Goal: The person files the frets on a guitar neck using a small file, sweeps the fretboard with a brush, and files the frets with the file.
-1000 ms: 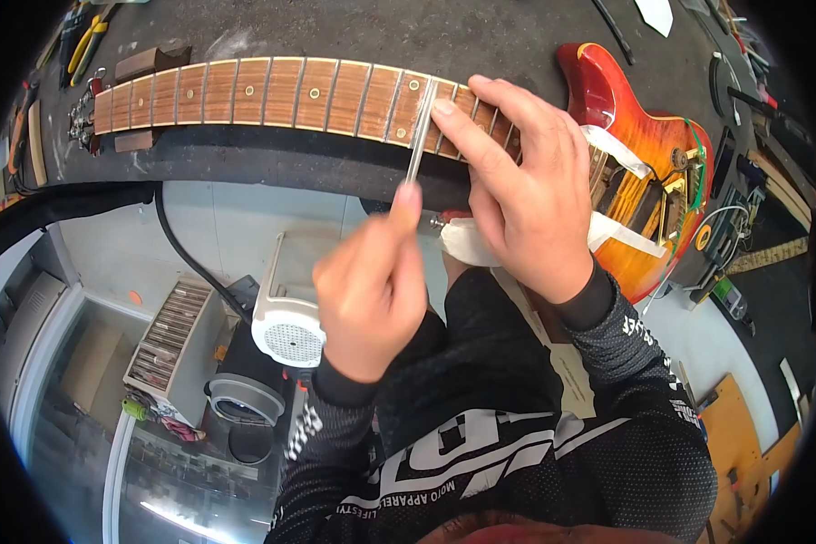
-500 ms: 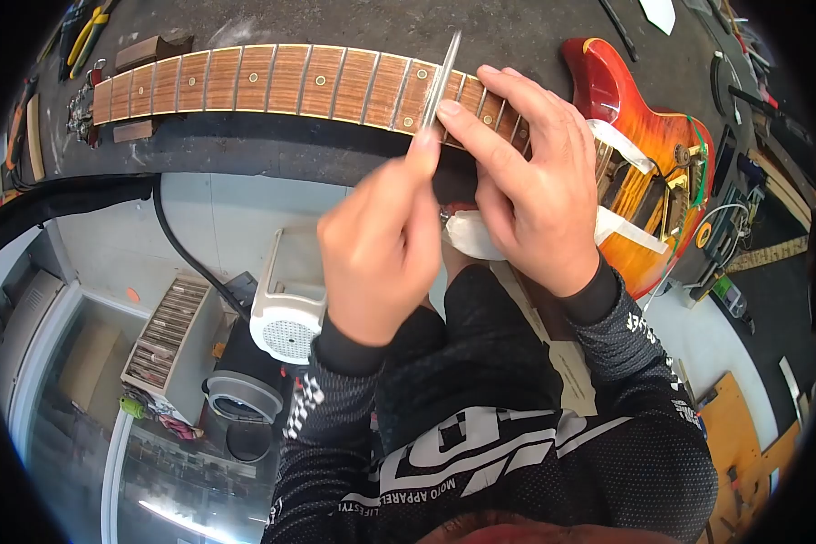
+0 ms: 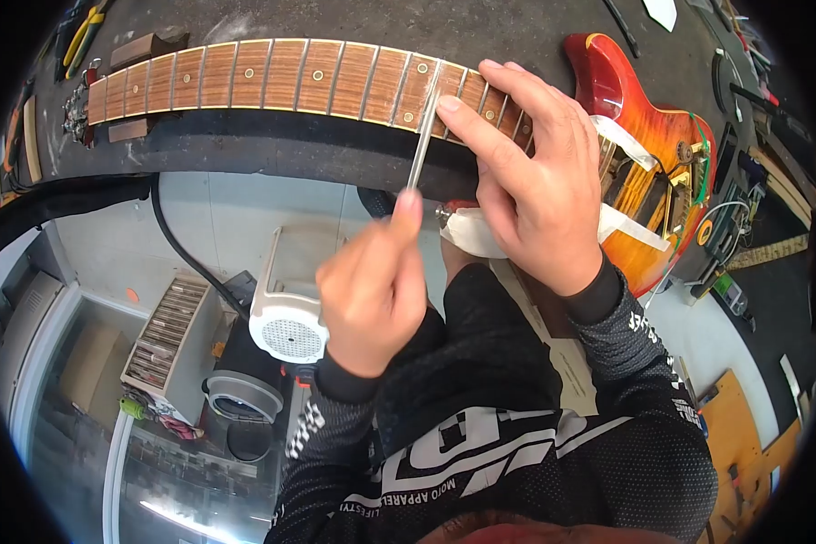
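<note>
Head: right hand (image 3: 546, 195) across fretboard (image 3: 281, 77)

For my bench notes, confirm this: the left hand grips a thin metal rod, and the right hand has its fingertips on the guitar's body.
Wrong on one point: in the head view, the right hand has its fingertips on the fretboard, not the body. The left hand does grip a thin metal rod.

Dark bench, pale panels, glinting glass

A scuffed dark workbench (image 3: 508, 27) spans the top, above pale panels (image 3: 236, 201) with thin seams. At lower left, a slotted rack (image 3: 168, 337) stands near a grey-rimmed bin (image 3: 247, 396); white framing (image 3: 116, 480) borders glass (image 3: 186, 476) catching bright light. At lower right is an orange-brown board (image 3: 727, 426).
</note>
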`<state>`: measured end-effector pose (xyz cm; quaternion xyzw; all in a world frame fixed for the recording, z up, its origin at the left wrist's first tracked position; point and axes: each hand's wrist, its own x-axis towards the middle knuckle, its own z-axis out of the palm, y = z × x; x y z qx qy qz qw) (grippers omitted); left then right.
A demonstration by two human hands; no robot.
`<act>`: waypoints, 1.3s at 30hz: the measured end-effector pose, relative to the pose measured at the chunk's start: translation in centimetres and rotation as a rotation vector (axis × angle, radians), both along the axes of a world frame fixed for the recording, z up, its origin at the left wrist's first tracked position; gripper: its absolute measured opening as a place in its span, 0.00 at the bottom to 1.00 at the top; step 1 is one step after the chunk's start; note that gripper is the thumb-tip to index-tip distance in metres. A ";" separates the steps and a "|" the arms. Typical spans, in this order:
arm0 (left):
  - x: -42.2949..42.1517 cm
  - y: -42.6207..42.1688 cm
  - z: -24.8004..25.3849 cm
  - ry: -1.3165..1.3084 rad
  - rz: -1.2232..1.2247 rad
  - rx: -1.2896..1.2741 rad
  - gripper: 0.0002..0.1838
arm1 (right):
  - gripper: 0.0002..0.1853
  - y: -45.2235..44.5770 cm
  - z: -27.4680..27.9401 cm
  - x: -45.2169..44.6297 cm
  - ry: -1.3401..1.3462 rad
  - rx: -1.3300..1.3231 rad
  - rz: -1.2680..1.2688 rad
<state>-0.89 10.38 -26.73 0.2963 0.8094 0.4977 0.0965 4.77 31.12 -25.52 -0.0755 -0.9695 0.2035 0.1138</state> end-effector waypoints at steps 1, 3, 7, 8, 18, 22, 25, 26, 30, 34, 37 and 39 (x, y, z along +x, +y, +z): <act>-1.0 0.9 -0.5 -0.009 -0.029 -0.012 0.31 | 0.38 0.0 -0.1 0.0 0.009 0.008 0.004; -2.7 3.6 -1.5 0.000 -0.016 0.102 0.31 | 0.37 -0.1 -0.3 0.0 0.018 0.010 -0.006; 0.3 -0.5 -0.6 0.008 -0.014 -0.006 0.33 | 0.37 -0.1 0.0 -0.1 0.012 0.000 0.006; 0.2 -0.4 -0.7 0.016 -0.010 0.006 0.32 | 0.37 0.0 -0.1 -0.1 0.008 -0.001 0.009; 0.3 -0.4 -0.8 0.037 -0.010 0.005 0.33 | 0.37 0.1 0.0 0.0 0.002 -0.001 0.021; -2.0 2.7 -1.4 0.030 -0.017 0.087 0.32 | 0.37 0.0 0.0 0.0 0.009 0.006 0.018; -2.1 2.7 -1.8 0.052 -0.015 0.100 0.32 | 0.38 0.0 -0.1 0.0 0.013 -0.001 0.018; -0.9 0.7 -1.4 0.039 -0.026 0.029 0.32 | 0.37 0.0 0.0 0.0 0.008 -0.001 0.020; 0.5 -0.3 -0.7 0.029 0.003 0.011 0.32 | 0.38 0.2 0.0 0.0 0.006 0.014 0.027; -2.3 3.3 -2.2 0.068 -0.002 0.121 0.32 | 0.37 0.2 -0.1 0.0 0.013 0.010 0.021; 0.7 -0.7 -1.4 0.037 -0.010 -0.006 0.33 | 0.37 0.1 -0.1 0.1 0.013 0.006 0.027; 0.4 -0.5 -1.3 0.057 -0.009 0.007 0.33 | 0.37 0.2 -0.2 0.1 0.014 0.011 0.026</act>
